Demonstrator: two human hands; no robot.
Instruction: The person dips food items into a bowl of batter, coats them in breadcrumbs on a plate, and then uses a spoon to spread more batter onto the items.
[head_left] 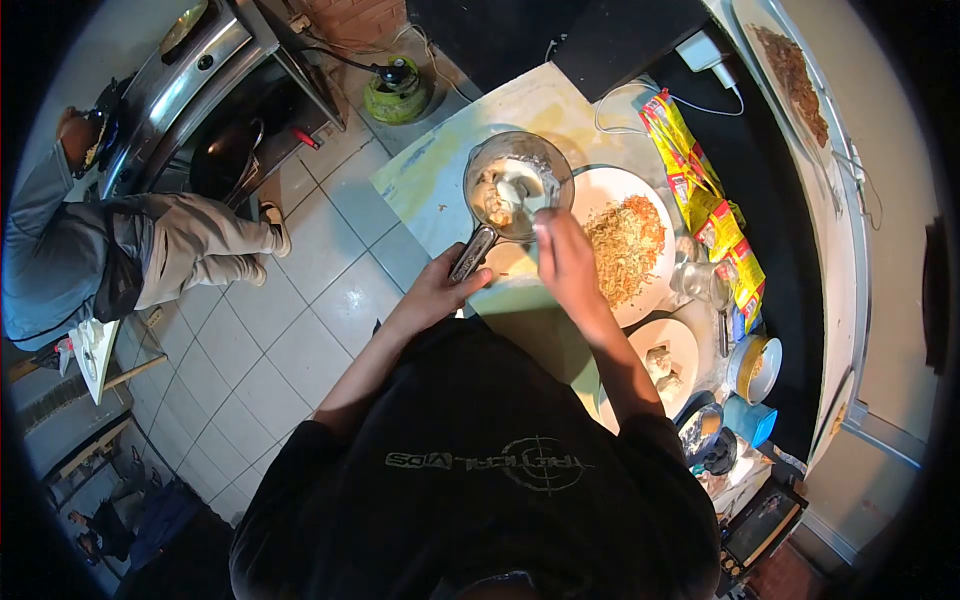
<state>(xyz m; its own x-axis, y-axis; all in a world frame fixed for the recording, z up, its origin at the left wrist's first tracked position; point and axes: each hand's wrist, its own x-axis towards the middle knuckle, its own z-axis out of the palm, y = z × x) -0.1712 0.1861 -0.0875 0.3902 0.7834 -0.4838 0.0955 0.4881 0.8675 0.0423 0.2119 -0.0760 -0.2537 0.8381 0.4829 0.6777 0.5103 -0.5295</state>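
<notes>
The left hand [437,290] was closed around the handle [476,252] of the pan [540,152], while the right hand [570,262] was held at the rim nearest the body, fingers drawn in narrow. Blur hid whether those fingers gripped a spoon or anything else; I could not tell. The work in hand looked like stirring or portioning what was in the pan, and a next move there seemed to call for a firm hold on the handle and a light touch at the rim.

The pan sat over the pale table [455,135], its wall shiny and see-through-looking. Inside lay a smooth white mass [520,182], with tan lumps [490,200] on its left side.

Just to the right was a large plate [600,182] heaped with brown and orange shreds [625,250]. Beyond it stood a clear jar [705,283] and yellow packets [690,165]; nearer the body, a smaller plate [680,340] held whitish pieces [660,368]. Far left, another person [60,250] was by a stove [180,85].
</notes>
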